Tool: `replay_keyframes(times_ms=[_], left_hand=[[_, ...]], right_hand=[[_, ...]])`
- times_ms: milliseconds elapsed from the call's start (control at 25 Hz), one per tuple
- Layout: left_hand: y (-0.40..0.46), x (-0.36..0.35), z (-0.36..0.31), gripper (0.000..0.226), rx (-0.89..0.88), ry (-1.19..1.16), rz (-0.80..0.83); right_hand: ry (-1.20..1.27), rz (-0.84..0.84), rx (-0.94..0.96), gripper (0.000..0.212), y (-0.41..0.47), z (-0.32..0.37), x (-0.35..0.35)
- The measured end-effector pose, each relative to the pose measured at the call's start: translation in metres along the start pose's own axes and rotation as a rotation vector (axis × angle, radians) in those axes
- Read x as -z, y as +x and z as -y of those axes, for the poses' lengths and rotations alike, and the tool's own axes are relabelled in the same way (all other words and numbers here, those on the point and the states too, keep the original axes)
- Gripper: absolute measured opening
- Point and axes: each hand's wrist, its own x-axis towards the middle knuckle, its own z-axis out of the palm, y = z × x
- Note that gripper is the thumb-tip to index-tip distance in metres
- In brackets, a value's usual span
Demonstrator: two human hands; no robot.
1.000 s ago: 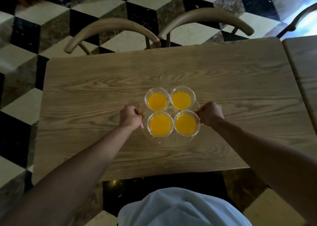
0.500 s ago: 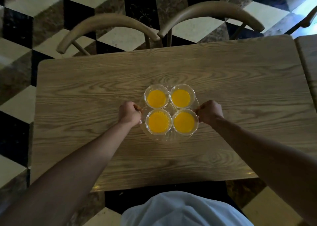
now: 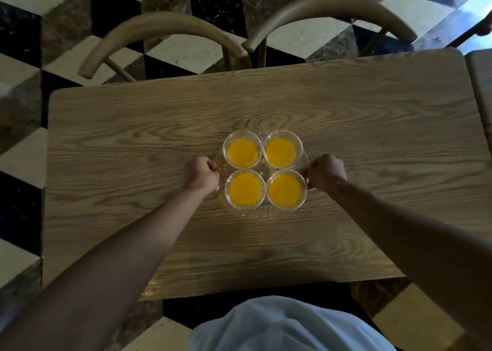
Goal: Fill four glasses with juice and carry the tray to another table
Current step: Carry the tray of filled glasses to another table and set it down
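Note:
A clear cut-glass tray (image 3: pixel 257 213) sits over the middle of a wooden table (image 3: pixel 133 143). On it stand several glasses of orange juice in a square: far left (image 3: pixel 242 152), far right (image 3: pixel 280 152), near left (image 3: pixel 245 190), near right (image 3: pixel 285 190). My left hand (image 3: pixel 200 174) is closed around the tray's left handle. My right hand (image 3: pixel 323 171) is closed around the right handle. Whether the tray rests on the table or hovers just above it cannot be told.
Two wooden chairs with curved backs (image 3: pixel 159 31) (image 3: pixel 332 7) stand at the table's far side. Another wooden table edge (image 3: pixel 482 84) lies at the right. The floor is black, white and brown checkered tile (image 3: pixel 24 159). My light clothing (image 3: pixel 287 326) shows below.
The tray with the glasses has shifted slightly farther over the table, with both hands still on its handles. My view has moved a little forward.

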Motion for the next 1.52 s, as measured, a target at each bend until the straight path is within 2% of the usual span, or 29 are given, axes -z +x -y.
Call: replay_keyframes(times_ms=[640, 960, 1520], left_hand=[[0.011, -0.008, 0.007, 0.02, 0.005, 0.014, 0.021], [0.015, -0.012, 0.011, 0.022, 0.008, 0.011, 0.029], [0.009, -0.007, 0.013, 0.007, -0.049, 0.075, 0.015]], right_hand=[[0.049, 0.01, -0.024, 0.021, 0.004, -0.006, -0.007], [0.038, -0.001, -0.03, 0.017, 0.01, -0.01, -0.01], [0.106, 0.027, 0.005, 0.022, 0.007, -0.014, -0.007]])
